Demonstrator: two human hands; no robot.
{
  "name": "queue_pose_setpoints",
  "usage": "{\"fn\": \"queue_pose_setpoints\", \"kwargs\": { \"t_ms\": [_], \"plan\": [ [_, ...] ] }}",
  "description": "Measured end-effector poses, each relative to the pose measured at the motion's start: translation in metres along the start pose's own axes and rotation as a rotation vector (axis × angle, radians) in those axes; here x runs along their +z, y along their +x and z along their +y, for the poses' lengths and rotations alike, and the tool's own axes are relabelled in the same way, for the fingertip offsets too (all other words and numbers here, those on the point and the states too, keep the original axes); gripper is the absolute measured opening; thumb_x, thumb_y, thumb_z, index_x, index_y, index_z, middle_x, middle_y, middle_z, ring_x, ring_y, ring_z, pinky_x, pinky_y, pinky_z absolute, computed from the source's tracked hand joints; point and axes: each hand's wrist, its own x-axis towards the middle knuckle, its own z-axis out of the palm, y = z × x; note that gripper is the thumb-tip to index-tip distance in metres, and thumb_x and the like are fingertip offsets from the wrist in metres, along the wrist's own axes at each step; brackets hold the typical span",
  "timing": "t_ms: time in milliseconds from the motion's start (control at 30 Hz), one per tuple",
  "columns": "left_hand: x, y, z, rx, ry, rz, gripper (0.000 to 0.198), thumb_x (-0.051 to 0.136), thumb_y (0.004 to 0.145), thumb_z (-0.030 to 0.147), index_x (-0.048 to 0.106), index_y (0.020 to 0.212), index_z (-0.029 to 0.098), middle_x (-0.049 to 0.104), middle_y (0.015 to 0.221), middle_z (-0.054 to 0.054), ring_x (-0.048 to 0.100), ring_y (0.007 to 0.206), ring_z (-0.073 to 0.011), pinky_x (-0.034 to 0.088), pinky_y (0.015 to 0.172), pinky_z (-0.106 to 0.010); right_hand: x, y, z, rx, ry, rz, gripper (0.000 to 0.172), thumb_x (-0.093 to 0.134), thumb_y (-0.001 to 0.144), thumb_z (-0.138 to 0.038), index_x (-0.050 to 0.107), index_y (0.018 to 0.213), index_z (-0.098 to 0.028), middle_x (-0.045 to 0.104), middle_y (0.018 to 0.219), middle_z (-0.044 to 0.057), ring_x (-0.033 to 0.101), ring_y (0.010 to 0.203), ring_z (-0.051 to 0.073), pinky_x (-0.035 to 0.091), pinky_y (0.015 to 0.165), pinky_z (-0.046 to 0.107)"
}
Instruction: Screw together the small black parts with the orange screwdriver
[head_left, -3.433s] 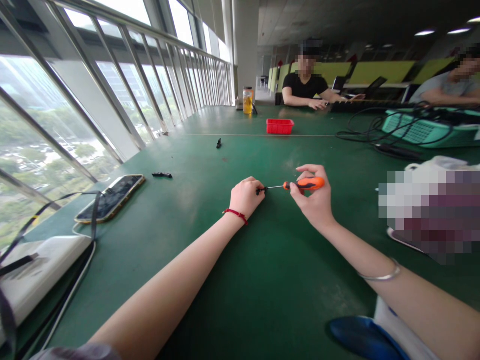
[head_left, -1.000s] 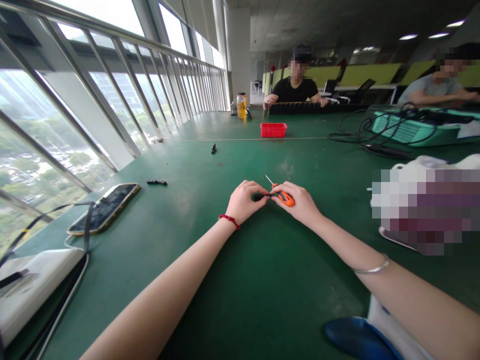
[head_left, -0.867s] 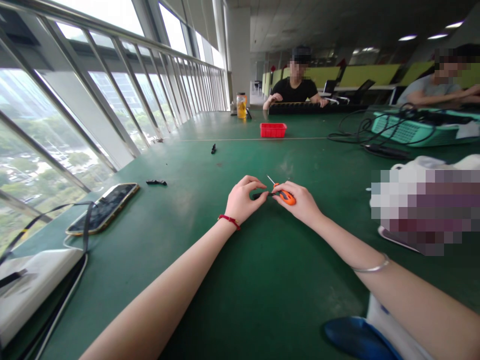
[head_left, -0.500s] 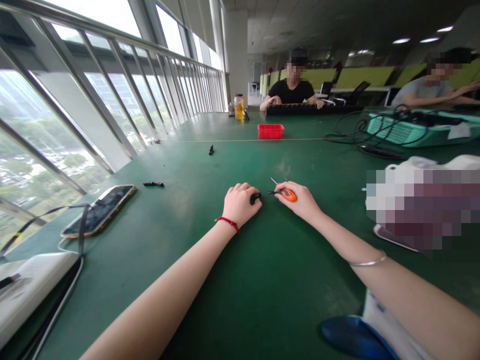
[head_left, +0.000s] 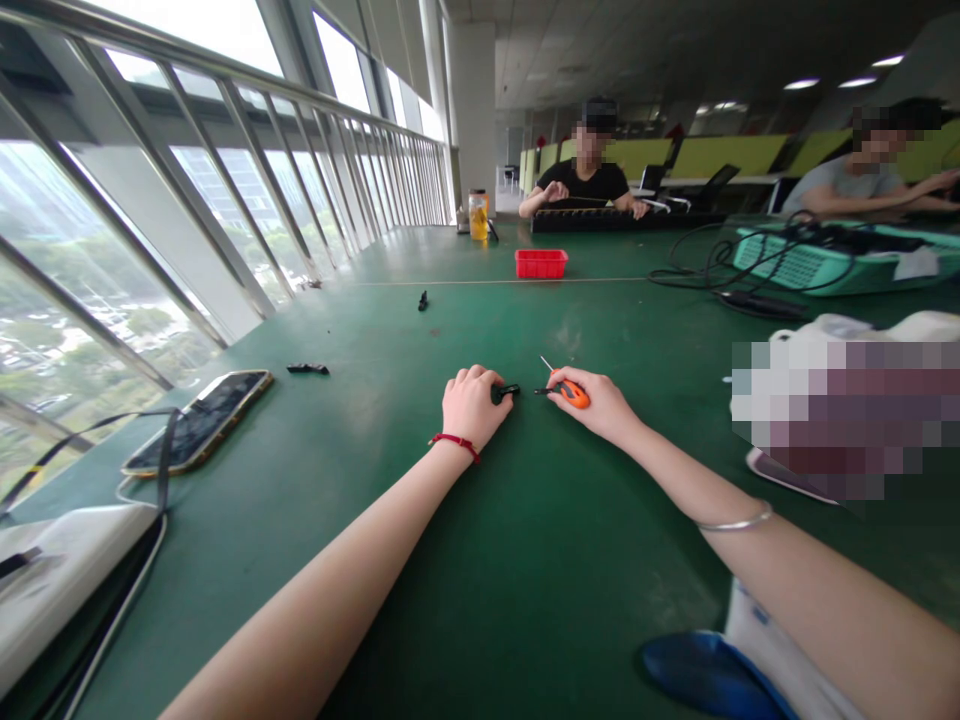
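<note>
Closed around a small black part point(head_left: 505, 393), my left hand point(head_left: 471, 408) rests on the green table point(head_left: 450, 560). A short way to its right, my right hand point(head_left: 604, 408) grips an orange-and-black screwdriver point(head_left: 574, 393), whose thin metal shaft points away and to the left. A small dark piece point(head_left: 541, 390) sticks out from the right fingertips toward the left hand, with a gap between. Its exact kind is too small to make out. Fingers hide much of what each hand holds.
Two black pieces lie ahead to the left, one long point(head_left: 307, 369), one short point(head_left: 423, 300). A red bin point(head_left: 541, 264) stands farther off. A phone point(head_left: 199, 422) lies left; a teal basket point(head_left: 795, 262) with cables stands back right. A co-worker point(head_left: 589, 180) sits opposite.
My left hand has shifted slightly left with the black part, and more of that part shows. My right hand moved slightly left with the screwdriver. The co-worker's hand opposite has risen.
</note>
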Motion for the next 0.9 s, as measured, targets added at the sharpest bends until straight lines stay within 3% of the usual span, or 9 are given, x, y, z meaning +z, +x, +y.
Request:
{"fn": "queue_pose_setpoints", "kwargs": {
  "t_ms": [533,733,900],
  "plan": [
    [0.008,0.009,-0.016,0.011,-0.556,0.024,0.012,0.063,0.071,0.024,0.065,0.08,0.017,0.067,0.082,-0.002,0.06,0.074,-0.0135,0.047,0.07,-0.026,0.0,-0.001,-0.003,-0.015,-0.002,-0.006,0.012,0.057,0.074,-0.03,0.061,0.084,-0.023,0.067,0.084,0.0,0.06,0.071,0.016,0.043,0.068,0.026],
    [0.011,0.01,-0.017,0.015,-0.519,0.01,0.012,0.063,0.071,0.023,0.065,0.082,0.018,0.067,0.083,-0.002,0.06,0.074,-0.0137,0.047,0.069,-0.026,-0.001,-0.003,-0.008,-0.026,-0.031,-0.005,0.012,0.057,0.074,-0.029,0.062,0.084,-0.023,0.067,0.082,0.0,0.06,0.07,0.016,0.044,0.066,0.026],
    [0.004,0.004,-0.011,0.041,-0.286,-0.012,0.012,0.06,0.072,0.025,0.066,0.081,0.019,0.067,0.085,-0.003,0.057,0.084,-0.0195,0.046,0.079,-0.033,-0.001,-0.006,-0.014,-0.008,-0.059,-0.018,0.012,0.056,0.075,-0.03,0.061,0.084,-0.024,0.067,0.086,0.0,0.061,0.074,0.017,0.043,0.066,0.026]
  ]
}}
